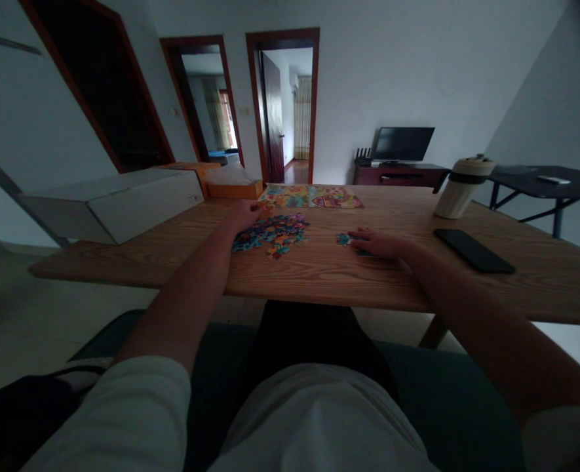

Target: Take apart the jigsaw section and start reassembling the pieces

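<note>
A loose heap of jigsaw puzzle pieces [282, 229] lies on the wooden table [314, 278], mostly blue and purple with some orange. At the heap's far left edge is my left hand [245, 215], its fingers bent together near orange pieces; whatever they hold is too small to make out. To the right, my right hand [381, 243] rests flat with fingers stretched out, over a small cluster of teal puzzle pieces [343, 239] that it partly covers. Behind the heap lies a colourful printed puzzle picture sheet [336, 196].
On the left stand a long white box [147, 200] and an orange tissue box [235, 190]. To the right are a dark phone [474, 250] and a cream tumbler [461, 190]. A black folding table [560, 183] and a television [404, 144] stand beyond.
</note>
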`<state>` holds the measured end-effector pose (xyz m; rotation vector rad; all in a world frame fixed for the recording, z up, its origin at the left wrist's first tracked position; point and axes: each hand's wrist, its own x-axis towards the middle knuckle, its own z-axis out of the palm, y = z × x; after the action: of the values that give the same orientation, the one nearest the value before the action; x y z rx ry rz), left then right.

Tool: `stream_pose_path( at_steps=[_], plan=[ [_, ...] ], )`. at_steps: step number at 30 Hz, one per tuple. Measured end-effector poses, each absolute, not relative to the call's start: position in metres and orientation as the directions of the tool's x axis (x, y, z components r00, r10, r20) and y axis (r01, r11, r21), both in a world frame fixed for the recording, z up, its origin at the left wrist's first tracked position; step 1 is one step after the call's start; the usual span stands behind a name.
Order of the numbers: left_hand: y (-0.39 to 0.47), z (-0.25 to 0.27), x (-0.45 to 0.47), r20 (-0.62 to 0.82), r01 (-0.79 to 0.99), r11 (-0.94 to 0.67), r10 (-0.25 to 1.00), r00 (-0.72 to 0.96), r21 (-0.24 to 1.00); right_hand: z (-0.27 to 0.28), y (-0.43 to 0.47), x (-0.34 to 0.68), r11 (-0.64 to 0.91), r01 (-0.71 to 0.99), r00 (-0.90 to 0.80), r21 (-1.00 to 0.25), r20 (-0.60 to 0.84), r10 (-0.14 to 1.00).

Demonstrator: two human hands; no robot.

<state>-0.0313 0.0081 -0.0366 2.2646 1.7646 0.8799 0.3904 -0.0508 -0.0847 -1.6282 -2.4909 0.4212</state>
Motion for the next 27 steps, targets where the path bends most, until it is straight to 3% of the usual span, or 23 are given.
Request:
stream_pose_path(
  at_steps=[3,8,12,22,27],
  plan=[
    [0.006,-0.035,-0.030,0.361,0.855,-0.307,0.920,0.155,0.417,-0.082,-0.051,0.391,0.342,0.876,-0.378,-0.340,-0.043,0.925],
    [0.002,-0.032,-0.027,0.346,0.876,-0.291,0.925,0.155,0.384,-0.079,-0.049,0.396,0.276,0.859,-0.272,-0.432,0.073,0.960],
    [0.001,-0.032,-0.027,0.344,0.856,-0.308,0.924,0.165,0.415,-0.078,-0.045,0.399,0.277,0.839,-0.233,-0.469,0.152,0.961],
    [0.001,-0.033,-0.026,0.308,0.842,-0.281,0.940,0.145,0.461,-0.080,-0.045,0.400,0.302,0.824,-0.244,-0.480,0.181,0.953],
    [0.002,-0.034,-0.026,0.280,0.829,-0.279,0.947,0.155,0.485,-0.055,-0.065,0.385,0.302,0.782,-0.184,-0.545,0.260,0.948]
  ],
)
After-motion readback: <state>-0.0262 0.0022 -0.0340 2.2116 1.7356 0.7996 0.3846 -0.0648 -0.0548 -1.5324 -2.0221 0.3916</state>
